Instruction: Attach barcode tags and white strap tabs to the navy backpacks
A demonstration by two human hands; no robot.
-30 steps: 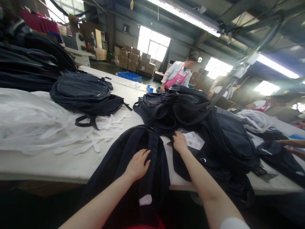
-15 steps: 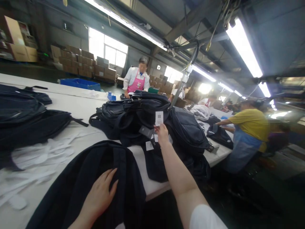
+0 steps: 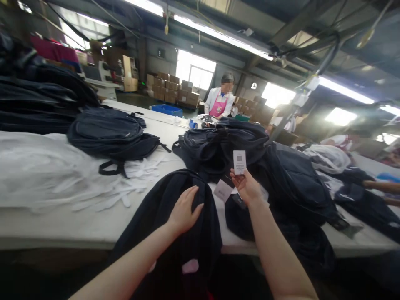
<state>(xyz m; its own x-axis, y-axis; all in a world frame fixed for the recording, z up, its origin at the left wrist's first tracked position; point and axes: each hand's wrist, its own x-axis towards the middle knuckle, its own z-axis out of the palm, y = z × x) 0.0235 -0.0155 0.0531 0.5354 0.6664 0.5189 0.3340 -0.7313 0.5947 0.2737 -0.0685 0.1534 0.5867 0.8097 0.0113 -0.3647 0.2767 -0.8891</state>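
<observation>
My left hand lies flat on a dark backpack at the table's front edge, with its fingers and thumb apart. To the right, my right hand pinches a white printed tag and holds it upright. More tags hang around that hand, one of them a pale tag to its left. Behind them is a pile of dark backpacks. A further dark backpack leans to the right of my right hand.
The white table holds more dark backpacks and white strips at left. A person in a pink apron stands across it, near a blue bin. Another person's arms reach in at far right.
The view has turned left, so everything appears further right and more backpacks show at left. Both hands keep their places on the backpack and the tag. The far person's head has turned.
</observation>
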